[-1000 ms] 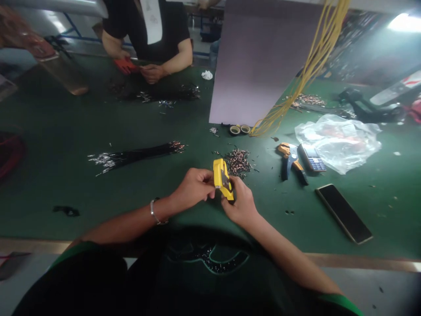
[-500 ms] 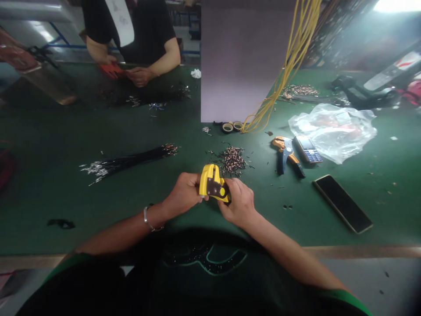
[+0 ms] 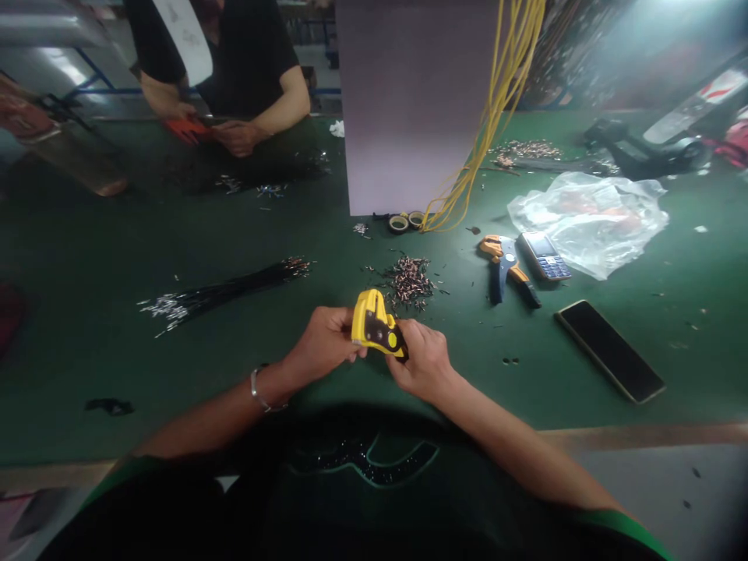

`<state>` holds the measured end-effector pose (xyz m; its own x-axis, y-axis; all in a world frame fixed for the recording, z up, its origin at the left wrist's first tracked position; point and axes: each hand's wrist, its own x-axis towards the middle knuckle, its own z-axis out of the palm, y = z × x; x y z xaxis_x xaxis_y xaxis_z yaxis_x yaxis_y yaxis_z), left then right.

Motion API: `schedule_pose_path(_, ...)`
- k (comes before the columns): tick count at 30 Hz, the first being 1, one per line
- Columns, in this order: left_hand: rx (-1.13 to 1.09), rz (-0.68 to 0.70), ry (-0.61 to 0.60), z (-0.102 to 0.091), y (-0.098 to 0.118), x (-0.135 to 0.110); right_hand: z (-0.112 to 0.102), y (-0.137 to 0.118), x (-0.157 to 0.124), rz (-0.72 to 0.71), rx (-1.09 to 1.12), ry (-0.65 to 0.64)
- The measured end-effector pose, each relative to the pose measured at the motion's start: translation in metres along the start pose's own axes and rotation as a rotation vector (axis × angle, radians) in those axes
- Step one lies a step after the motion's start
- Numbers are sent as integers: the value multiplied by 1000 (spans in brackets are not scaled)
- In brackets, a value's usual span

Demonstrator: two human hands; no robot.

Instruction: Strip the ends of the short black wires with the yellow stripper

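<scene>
My right hand (image 3: 428, 356) is wrapped round the handles of a yellow and black wire stripper (image 3: 374, 321), its head pointing away from me. Close against the tool's left side, my left hand (image 3: 325, 340) is closed, thumb and fingers together. Whatever it pinches is hidden behind the stripper's head. Just beyond the tool lies a pile of short dark offcuts with coppery ends (image 3: 411, 282). To the left rests a bundle of black wires (image 3: 231, 292), with pale tips at the near left end and copper-coloured ones at the other.
Orange and black pliers (image 3: 507, 269), a keypad phone (image 3: 545, 255), a smartphone (image 3: 609, 351) and a clear plastic bag (image 3: 590, 222) lie to the right. Tape rolls (image 3: 398, 224) and yellow wires (image 3: 476, 167) are by a grey panel (image 3: 418, 109). A co-worker's hands (image 3: 237, 138) are across the table.
The stripper has turned slightly, and its moving parts look closer together in my right hand's grip. Both hands stay in nearly the same place. My view has shifted a little.
</scene>
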<state>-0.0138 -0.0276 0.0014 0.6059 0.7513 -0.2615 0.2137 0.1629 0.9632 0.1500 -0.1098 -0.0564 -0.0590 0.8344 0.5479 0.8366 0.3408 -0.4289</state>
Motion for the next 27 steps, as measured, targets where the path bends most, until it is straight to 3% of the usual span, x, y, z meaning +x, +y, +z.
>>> schedule_pose_path(7,99,-44,19,2,3,2,7,-2,-2,216,176,-67)
schedule_pose_path(11,106,-78,20,3,3,3,5,-8,3,414,364,-123)
schedule_pose_path(17,114,-78,67,1,2,5,3,-8,8,767,958,-232)
schedule_pose_path(21,154,-25,96,-2,-2,8,5,-1,7,792,1213,-240)
schedule_pose_path(27,148,14,94,-5,-5,10,5,1,8,770,1382,-271)
